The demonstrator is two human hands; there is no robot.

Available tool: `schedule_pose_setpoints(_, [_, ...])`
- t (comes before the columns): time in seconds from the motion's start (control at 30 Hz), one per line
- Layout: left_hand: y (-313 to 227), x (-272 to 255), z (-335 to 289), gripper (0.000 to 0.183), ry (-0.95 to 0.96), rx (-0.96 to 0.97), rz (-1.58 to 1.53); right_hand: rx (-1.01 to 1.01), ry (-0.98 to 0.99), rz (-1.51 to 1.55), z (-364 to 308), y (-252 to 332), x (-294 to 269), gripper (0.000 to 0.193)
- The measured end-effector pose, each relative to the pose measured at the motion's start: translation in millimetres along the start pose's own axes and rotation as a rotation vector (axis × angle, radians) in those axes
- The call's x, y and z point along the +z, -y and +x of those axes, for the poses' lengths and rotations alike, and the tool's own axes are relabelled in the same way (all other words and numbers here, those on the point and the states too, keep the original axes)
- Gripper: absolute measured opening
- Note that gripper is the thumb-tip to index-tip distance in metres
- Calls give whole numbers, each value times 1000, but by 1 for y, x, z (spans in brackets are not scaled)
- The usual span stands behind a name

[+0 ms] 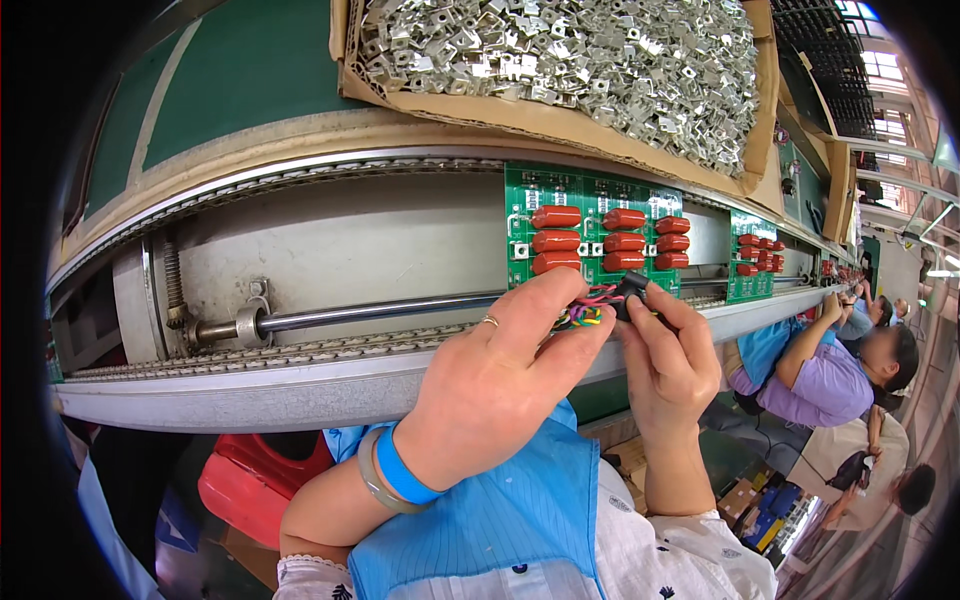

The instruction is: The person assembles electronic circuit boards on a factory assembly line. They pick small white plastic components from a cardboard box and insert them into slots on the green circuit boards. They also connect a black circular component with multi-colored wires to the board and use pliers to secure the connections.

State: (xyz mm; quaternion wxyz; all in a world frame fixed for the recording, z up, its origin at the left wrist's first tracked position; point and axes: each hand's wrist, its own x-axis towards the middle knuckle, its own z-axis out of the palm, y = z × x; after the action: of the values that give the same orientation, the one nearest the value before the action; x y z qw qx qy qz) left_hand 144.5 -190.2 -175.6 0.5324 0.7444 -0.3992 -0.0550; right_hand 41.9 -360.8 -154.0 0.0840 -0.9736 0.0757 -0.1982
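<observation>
My left hand (490,370), with a ring on one finger and bands at the wrist, pinches a bundle of coloured wires (585,313) in pink, green, yellow and purple. The fingertips of my right hand (668,365) close on a small black cylindrical piece (632,284) at the end of these wires. Whether the piece is fixed to them I cannot tell. Just beyond my fingers, a green circuit board (517,190) with rows of red capacitors (556,240) rests across the conveyor rails. My fingers partly hide its near edge.
The conveyor's near rail (250,395) runs in front of me. Behind the far rail stands a cardboard box (450,105) of small metal brackets (570,60). Another capacitor board (740,285) sits farther right, where co-workers (825,375) are along the line. A red stool (250,485) is below left.
</observation>
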Motion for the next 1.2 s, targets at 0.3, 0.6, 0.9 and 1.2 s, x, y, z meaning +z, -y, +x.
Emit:
schedule_pose_setpoints(0.3, [0, -1, 0, 35, 9, 1, -2, -144, 10, -14, 2, -12, -1, 36])
schedule_pose_setpoints(0.6, [-10, -4, 3, 36, 30, -7, 75, -95, -31, 58, 5, -8, 0, 35])
schedule_pose_setpoints(0.9, [-48, 12, 68, 40, 295, 259, 325, -72, -44, 56, -8, -13, -6, 27])
schedule_pose_setpoints(1.2, [-59, 20, 103, 46, 706, 102, 513, 122, -314, 530, -22, -20, 20, 30])
